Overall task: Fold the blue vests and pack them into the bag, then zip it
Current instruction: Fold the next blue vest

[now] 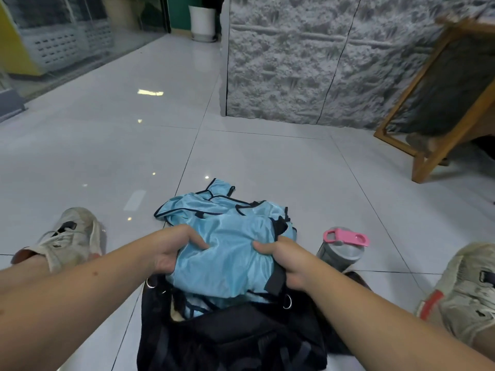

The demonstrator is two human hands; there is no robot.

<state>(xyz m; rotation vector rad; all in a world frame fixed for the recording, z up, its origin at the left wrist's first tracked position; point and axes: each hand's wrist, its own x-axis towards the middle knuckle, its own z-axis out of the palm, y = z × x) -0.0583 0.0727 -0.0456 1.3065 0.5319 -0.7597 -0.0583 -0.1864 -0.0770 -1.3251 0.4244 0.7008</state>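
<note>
- As both hands gripped the blue vests (227,247), your left hand (171,250) and right hand (284,261) had fingers clamped on fabric.
- You needed to press the bundle deep into the black bag (230,336), clearing its zip.

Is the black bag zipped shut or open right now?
Open. The bag gapes at the top, with blue vests bulging out while the left hand and right hand grip them.

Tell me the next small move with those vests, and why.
Probably push the bundle down into the bag: both the left hand and right hand grip the blue vests, which bulge above the open mouth, so it likely cannot zip yet.
</note>
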